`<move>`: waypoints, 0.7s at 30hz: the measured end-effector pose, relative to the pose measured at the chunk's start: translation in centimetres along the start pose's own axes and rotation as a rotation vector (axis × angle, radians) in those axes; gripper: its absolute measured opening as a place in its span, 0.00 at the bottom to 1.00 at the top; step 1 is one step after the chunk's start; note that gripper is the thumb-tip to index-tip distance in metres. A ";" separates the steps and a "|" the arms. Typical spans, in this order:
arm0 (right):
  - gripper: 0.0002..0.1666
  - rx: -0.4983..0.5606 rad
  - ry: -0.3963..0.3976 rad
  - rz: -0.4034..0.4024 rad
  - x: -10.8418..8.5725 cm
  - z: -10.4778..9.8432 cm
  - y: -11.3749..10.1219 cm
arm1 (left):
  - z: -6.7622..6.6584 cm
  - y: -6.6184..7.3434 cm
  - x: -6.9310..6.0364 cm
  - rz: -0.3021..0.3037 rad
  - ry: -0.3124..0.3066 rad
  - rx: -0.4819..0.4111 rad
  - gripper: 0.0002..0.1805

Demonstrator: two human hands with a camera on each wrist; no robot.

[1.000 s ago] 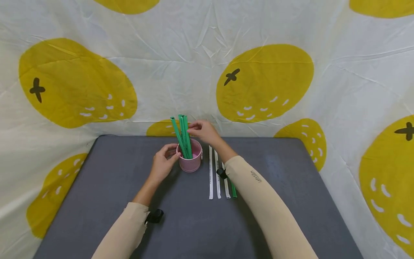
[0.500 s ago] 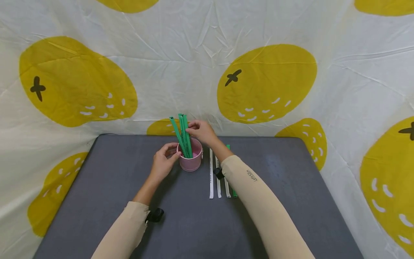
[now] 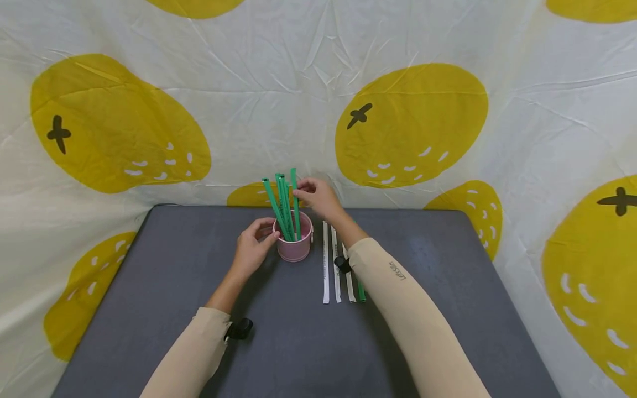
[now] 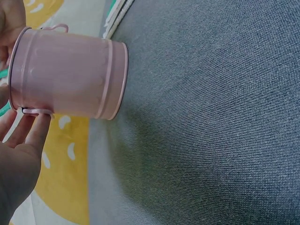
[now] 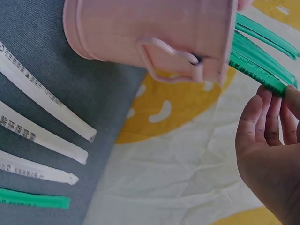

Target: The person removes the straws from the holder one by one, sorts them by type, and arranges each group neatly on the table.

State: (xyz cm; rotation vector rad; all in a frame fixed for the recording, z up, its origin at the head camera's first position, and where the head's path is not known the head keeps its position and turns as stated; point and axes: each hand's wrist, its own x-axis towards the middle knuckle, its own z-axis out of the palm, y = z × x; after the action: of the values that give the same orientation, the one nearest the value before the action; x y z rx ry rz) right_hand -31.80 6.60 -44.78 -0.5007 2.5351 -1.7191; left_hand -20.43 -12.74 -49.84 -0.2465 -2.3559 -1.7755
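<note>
head view: just below and left of centre, the left hand (image 3: 251, 250), half curled, holds a pink bucket (image 3: 293, 252) by its side. at centre, the right hand (image 3: 322, 200) pinches one green stick (image 3: 297, 216), its lower end inside the bucket beside other green sticks (image 3: 284, 207). white sticks (image 3: 325, 271) lie on the grey table (image 3: 174, 276), lower centre.

Before me, dark grey worktop (image 3: 174, 249), woven surface, rounded far corners. Beyond it and along both sides I see white cloth (image 3: 278, 127), creased, printed with big yellow fruit shapes (image 3: 423, 121); some bear dark cross-shaped marks (image 3: 359, 115), many bear short white dashes (image 3: 384, 166).
</note>
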 end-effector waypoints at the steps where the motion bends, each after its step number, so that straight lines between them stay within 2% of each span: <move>1: 0.13 0.017 0.001 0.001 -0.1 -0.3 -0.2 | 0.0 0.0 0.0 -0.002 0.001 0.003 0.23; 10: 0.14 0.190 0.078 -0.060 -0.7 -3.8 -2.2 | -0.1 0.1 0.0 -0.038 0.006 -0.026 0.23; 17: 0.06 0.448 0.197 -0.078 -1.2 -7.3 -3.8 | -0.1 0.1 0.0 -0.023 0.015 -0.029 0.22; 21: 0.02 0.537 0.248 -0.061 -2.0 -9.1 -4.1 | 0.0 0.1 0.0 -0.008 0.016 -0.022 0.22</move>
State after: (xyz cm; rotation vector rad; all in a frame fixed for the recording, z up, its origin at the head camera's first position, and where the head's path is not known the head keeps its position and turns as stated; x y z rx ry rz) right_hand -30.85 13.94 -37.80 -0.3463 2.0588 -2.4949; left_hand -20.38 -12.76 -49.76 -0.2252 -2.3303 -1.8012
